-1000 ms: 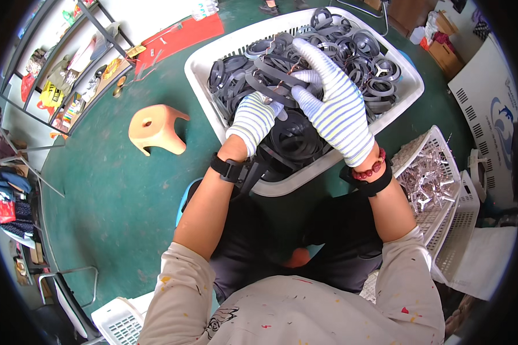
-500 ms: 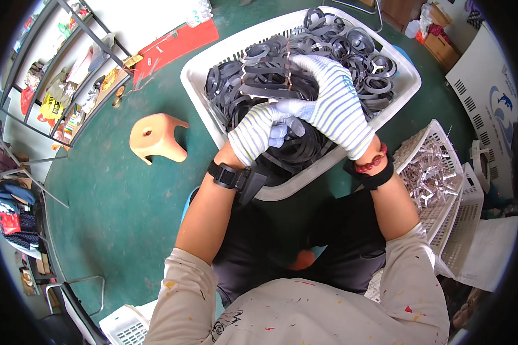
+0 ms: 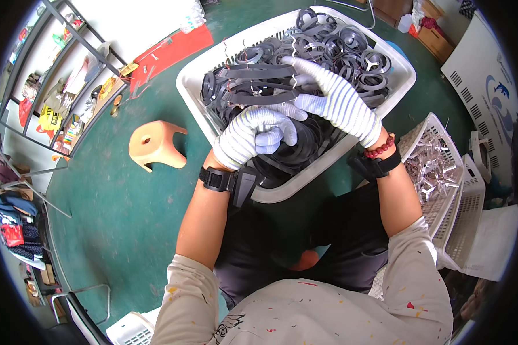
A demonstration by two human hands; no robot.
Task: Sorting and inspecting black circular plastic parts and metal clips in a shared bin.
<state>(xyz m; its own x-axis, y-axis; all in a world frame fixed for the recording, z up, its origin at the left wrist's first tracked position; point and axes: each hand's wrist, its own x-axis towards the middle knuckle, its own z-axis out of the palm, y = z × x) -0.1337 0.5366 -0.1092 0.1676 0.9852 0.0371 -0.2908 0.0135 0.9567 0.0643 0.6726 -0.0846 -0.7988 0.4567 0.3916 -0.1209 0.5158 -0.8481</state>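
A bundle of black flat ring bands (image 3: 262, 99), with thin twisted coppery wires standing along it, is at the near middle of a white basket (image 3: 181, 86). My left hand (image 3: 253, 135), in a striped knit glove, is closed just below the bundle, fingers curled under and thumb along its lower band. What lies inside those fingers is hidden. At the bundle's right end, my right hand (image 3: 342, 106), in a matching glove, has its fingers and thumb spread apart. Its thumb is close to the left thumb. More loose black rings (image 3: 354, 40) fill the basket around them.
An orange plastic stool (image 3: 158, 144) stands on the green floor to the left. To the right, a white basket (image 3: 437, 123) holds shiny metal three-armed parts (image 3: 431, 167). A metal shelf (image 3: 69, 75) with goods is at the far left.
My right hand has opened wider and drawn back to the right, uncovering the bundle's right end. My left hand and the bundle have shifted slightly left.
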